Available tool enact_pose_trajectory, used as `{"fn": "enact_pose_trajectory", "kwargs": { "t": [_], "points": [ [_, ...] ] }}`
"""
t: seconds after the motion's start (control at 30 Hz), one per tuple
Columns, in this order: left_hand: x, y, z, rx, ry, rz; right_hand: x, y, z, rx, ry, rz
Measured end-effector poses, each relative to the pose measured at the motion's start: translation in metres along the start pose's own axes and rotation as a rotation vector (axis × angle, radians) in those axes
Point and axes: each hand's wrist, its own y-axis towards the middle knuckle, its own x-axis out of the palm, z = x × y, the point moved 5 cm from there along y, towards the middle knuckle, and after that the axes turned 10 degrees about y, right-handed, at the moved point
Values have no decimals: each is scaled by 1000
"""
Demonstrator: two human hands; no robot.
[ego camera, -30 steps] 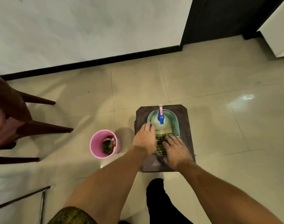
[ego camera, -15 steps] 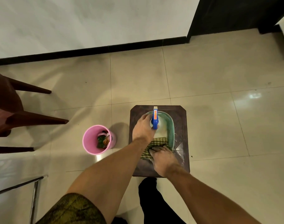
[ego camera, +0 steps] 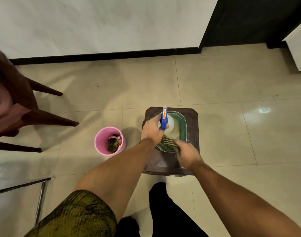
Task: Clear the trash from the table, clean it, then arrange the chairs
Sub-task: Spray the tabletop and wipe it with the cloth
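A small dark brown stool (ego camera: pixel 191 124) stands on the tiled floor and bears a green basket (ego camera: pixel 182 122). My left hand (ego camera: pixel 151 130) grips a white spray bottle with a blue trigger head (ego camera: pixel 164 118) that stands in the basket. My right hand (ego camera: pixel 187 153) holds a green checked cloth (ego camera: pixel 167 142) at the basket's near end; the hand is blurred. A pink bin (ego camera: pixel 103 142) with wrappers inside stands on the floor left of the stool.
A dark wooden chair (ego camera: pixel 18 106) stands at the left with its legs pointing toward the bin. A metal frame leg (ego camera: pixel 40 200) shows at the bottom left. A white wall with black skirting runs along the back, with a dark doorway at the right.
My left hand went from resting by the bottle to gripping its neck. My right hand gathered the cloth and drew it toward me. The camera leaned closer over the stool.
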Motion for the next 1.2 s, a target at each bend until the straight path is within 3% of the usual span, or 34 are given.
{"fn": "enact_pose_trajectory", "kwargs": {
  "t": [0.27,0.47,0.63,0.8,0.97,1.2],
  "points": [
    [-94,-61,-18,-22,-153,147,-24,-36,-40,122,372,240],
    [-161,-121,-66,-2,-62,233,-6,-54,-103,308,923,329],
    [-201,-195,-150,-103,-37,284,68,-74,-176,410,1187,94],
    [-217,-272,-246,-358,-137,280,183,-109,-262,439,1345,-136],
    [-242,-360,-365,-618,-251,351,307,-138,-334,502,1203,-296],
    [-299,-436,-463,-782,-347,489,397,-166,-424,513,1044,-443]
  ]
}}
